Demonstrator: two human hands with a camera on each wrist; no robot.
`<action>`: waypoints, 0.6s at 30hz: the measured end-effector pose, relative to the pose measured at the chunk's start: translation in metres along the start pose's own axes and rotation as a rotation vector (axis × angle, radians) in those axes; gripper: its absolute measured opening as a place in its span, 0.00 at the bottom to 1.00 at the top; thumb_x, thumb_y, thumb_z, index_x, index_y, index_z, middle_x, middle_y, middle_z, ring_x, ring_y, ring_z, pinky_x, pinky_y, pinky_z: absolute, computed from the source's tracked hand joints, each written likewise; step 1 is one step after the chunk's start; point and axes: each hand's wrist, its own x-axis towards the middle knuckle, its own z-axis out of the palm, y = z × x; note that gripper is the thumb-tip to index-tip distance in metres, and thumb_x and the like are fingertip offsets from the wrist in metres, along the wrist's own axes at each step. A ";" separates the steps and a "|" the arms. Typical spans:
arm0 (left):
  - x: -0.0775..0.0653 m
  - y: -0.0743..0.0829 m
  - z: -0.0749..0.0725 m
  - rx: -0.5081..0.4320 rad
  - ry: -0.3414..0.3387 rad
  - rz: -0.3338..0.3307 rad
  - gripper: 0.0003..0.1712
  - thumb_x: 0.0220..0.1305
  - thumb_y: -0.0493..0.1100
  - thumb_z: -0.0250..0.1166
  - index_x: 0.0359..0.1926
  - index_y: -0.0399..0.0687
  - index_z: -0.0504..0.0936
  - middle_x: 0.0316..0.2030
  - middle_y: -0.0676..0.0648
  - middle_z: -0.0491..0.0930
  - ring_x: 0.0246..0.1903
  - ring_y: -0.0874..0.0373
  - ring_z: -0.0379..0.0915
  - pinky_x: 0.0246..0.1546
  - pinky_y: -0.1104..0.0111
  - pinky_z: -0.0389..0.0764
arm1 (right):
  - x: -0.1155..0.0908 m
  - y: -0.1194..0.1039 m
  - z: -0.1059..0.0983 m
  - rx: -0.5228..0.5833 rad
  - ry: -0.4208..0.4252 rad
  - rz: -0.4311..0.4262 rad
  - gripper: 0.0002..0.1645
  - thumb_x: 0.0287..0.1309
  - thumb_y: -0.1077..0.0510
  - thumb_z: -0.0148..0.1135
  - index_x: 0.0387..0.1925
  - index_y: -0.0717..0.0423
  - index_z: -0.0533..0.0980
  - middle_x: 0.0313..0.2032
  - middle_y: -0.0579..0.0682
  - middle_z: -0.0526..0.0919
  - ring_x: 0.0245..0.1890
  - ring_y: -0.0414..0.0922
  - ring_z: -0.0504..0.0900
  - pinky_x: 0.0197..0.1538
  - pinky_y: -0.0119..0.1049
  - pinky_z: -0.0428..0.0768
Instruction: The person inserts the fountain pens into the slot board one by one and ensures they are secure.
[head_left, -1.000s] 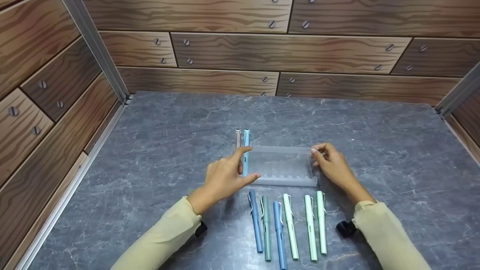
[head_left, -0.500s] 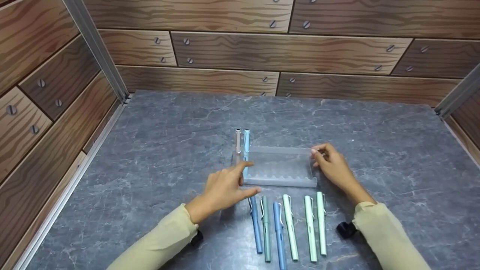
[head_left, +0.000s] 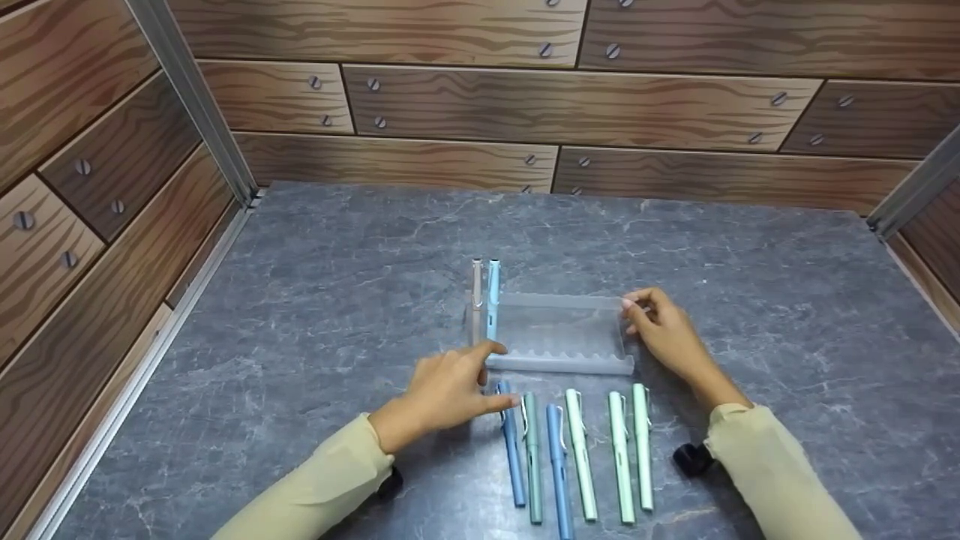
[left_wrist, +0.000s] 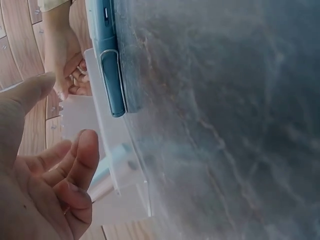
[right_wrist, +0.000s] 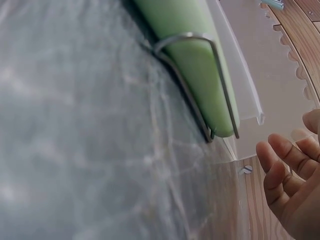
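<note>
A clear plastic pen tray (head_left: 562, 364) with a notched front rim lies mid-table. At its left end rest a grey-brown pen (head_left: 476, 281) and a light blue pen (head_left: 493, 289), side by side. My right hand (head_left: 669, 334) pinches the tray's right edge near the back corner. My left hand (head_left: 446, 390), thumb and index finger apart, holds nothing; it hovers at the tray's front left corner, over the top of a dark blue pen (head_left: 513, 457). To the right lie a dark green pen (head_left: 533, 465), a blue pen (head_left: 558, 469) and several mint green pens (head_left: 621, 461).
The grey marbled table (head_left: 337, 262) extends around the tray. Wood-patterned panels (head_left: 465, 105) stand at the back and sides, with a metal post (head_left: 199, 97) at the left corner. A black wrist strap piece (head_left: 691, 459) hangs under the right sleeve.
My left hand has moved from over the light blue pen toward me, down to the tray's front rim and the row of pens. The right hand and tray have stayed put.
</note>
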 end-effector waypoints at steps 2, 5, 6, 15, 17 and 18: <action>0.000 0.000 0.001 -0.001 -0.018 -0.006 0.39 0.52 0.68 0.67 0.60 0.54 0.74 0.26 0.55 0.79 0.18 0.66 0.65 0.18 0.72 0.66 | -0.001 -0.001 0.000 0.004 0.003 -0.001 0.17 0.71 0.54 0.50 0.49 0.66 0.71 0.39 0.64 0.81 0.30 0.41 0.81 0.37 0.29 0.80; 0.000 0.001 0.001 -0.002 -0.048 -0.013 0.40 0.50 0.68 0.68 0.60 0.54 0.74 0.25 0.56 0.78 0.18 0.66 0.65 0.18 0.72 0.67 | -0.001 -0.001 -0.001 -0.001 0.001 0.002 0.18 0.71 0.54 0.50 0.50 0.66 0.70 0.39 0.65 0.81 0.29 0.40 0.81 0.36 0.28 0.79; 0.000 0.001 0.001 -0.001 -0.058 -0.015 0.40 0.50 0.68 0.68 0.59 0.54 0.74 0.25 0.56 0.77 0.18 0.66 0.65 0.18 0.72 0.66 | -0.001 -0.001 -0.001 -0.002 0.001 0.003 0.18 0.71 0.53 0.50 0.50 0.66 0.70 0.39 0.65 0.81 0.29 0.40 0.81 0.36 0.28 0.79; 0.000 -0.002 0.001 0.023 -0.127 -0.033 0.43 0.46 0.71 0.69 0.59 0.55 0.75 0.23 0.59 0.73 0.19 0.65 0.64 0.19 0.71 0.65 | 0.000 0.000 -0.001 -0.011 -0.002 0.015 0.18 0.71 0.53 0.50 0.50 0.65 0.71 0.40 0.65 0.82 0.30 0.41 0.81 0.36 0.26 0.77; 0.001 -0.003 0.002 0.030 -0.143 -0.037 0.43 0.45 0.71 0.69 0.59 0.54 0.75 0.24 0.59 0.73 0.20 0.65 0.64 0.18 0.71 0.66 | 0.000 0.000 -0.001 -0.009 0.000 0.017 0.19 0.71 0.53 0.50 0.50 0.65 0.71 0.40 0.65 0.83 0.29 0.40 0.81 0.36 0.26 0.77; 0.001 -0.003 0.002 0.031 -0.154 -0.040 0.44 0.45 0.71 0.70 0.59 0.54 0.75 0.24 0.59 0.74 0.20 0.65 0.64 0.19 0.71 0.66 | 0.000 0.001 -0.001 -0.009 0.001 0.017 0.19 0.71 0.53 0.50 0.50 0.65 0.71 0.40 0.65 0.83 0.29 0.40 0.81 0.36 0.26 0.77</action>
